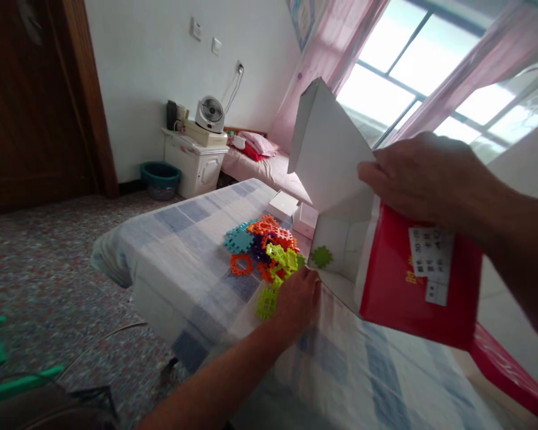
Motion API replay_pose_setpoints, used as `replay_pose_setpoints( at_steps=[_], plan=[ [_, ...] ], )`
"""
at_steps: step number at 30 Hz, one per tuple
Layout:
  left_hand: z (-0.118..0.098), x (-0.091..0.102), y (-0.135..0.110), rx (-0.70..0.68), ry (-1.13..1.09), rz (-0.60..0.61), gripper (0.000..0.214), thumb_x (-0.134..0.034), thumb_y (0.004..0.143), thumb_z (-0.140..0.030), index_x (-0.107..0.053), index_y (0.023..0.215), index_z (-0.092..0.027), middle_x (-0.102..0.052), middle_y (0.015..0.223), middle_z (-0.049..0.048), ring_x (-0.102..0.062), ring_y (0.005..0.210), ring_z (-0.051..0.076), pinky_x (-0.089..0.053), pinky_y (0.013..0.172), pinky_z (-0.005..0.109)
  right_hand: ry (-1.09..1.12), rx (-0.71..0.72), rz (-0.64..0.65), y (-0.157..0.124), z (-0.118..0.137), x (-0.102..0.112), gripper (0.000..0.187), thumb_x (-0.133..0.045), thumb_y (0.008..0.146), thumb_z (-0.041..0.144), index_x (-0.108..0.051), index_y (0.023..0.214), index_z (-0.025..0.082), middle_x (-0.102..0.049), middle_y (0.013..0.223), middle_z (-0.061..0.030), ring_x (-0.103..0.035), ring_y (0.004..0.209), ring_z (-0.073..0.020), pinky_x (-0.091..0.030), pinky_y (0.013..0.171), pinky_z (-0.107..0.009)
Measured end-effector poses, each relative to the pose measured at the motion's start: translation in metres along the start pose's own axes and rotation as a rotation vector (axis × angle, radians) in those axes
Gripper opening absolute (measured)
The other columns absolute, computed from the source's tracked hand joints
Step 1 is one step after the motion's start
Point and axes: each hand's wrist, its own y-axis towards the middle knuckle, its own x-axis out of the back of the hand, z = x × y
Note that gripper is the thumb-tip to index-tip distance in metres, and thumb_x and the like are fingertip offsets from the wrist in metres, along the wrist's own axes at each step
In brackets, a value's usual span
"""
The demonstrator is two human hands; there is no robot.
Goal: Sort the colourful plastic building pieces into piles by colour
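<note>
A red cardboard box [412, 298] with a white inside lies tipped on its side over the table, its white flap [325, 149] raised. My right hand [424, 176] is closed on the box's top edge. One green block [321, 257] sits inside the opening. A pile of colourful plastic interlocking blocks [264, 248] lies on the checked tablecloth [197, 239] in front of the box. My left hand [298, 298] rests at the pile's near edge by the box mouth, beside a lime block [266, 301]. Its fingers are curled and hidden.
Two small white boxes [291, 209] lie behind the pile. A red stool or lid [506, 370] shows at the lower right. Beyond the table are a white cabinet with a fan [201, 149], a teal bin [160, 178], a bed, and a green chair [0, 364] at left.
</note>
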Motion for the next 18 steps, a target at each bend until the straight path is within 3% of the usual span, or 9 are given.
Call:
replay_pose_setpoints(
  at_steps=[3,8,11,18],
  plan=[
    [0.0,-0.001,0.001,-0.057,-0.001,-0.006,0.019,-0.04,0.092,-0.022,-0.058,0.099,-0.018,-0.061,0.096,0.0049,-0.058,0.087,0.017,-0.048,0.078,0.029,-0.191,-0.035,0.016,-0.013,0.006,0.009,0.023,-0.038,0.084,0.024,-0.058,0.076,0.018,-0.055,0.069,-0.0099,-0.057,0.072,-0.0284,-0.038,0.048,-0.032],
    [0.001,-0.008,-0.001,-0.147,0.065,0.044,0.018,-0.043,0.087,-0.012,-0.059,0.094,-0.017,-0.06,0.093,0.0055,-0.057,0.087,0.017,-0.049,0.079,0.03,-0.055,-0.041,0.091,-0.02,0.012,-0.001,0.023,-0.037,0.085,0.022,-0.057,0.076,0.016,-0.056,0.069,-0.0094,-0.058,0.07,-0.0253,-0.042,0.052,-0.033],
    [0.001,-0.001,-0.001,-0.196,0.071,-0.008,0.02,-0.044,0.086,-0.012,-0.057,0.1,-0.015,-0.059,0.1,0.0073,-0.054,0.095,0.019,-0.047,0.084,0.032,-0.046,-0.141,0.062,-0.029,0.005,-0.009,0.021,-0.041,0.085,0.027,-0.056,0.075,0.016,-0.055,0.066,-0.0089,-0.058,0.07,-0.025,-0.042,0.052,-0.033],
    [0.017,0.016,0.014,-0.382,0.231,0.041,0.032,-0.046,0.083,-0.007,-0.052,0.113,-0.013,-0.055,0.114,0.0094,-0.048,0.108,0.021,-0.042,0.093,0.035,-0.111,-0.153,0.151,-0.052,-0.013,-0.006,0.022,-0.04,0.086,0.031,-0.055,0.081,0.017,-0.054,0.067,-0.0068,-0.054,0.065,-0.0206,-0.034,0.05,-0.027]
  ],
)
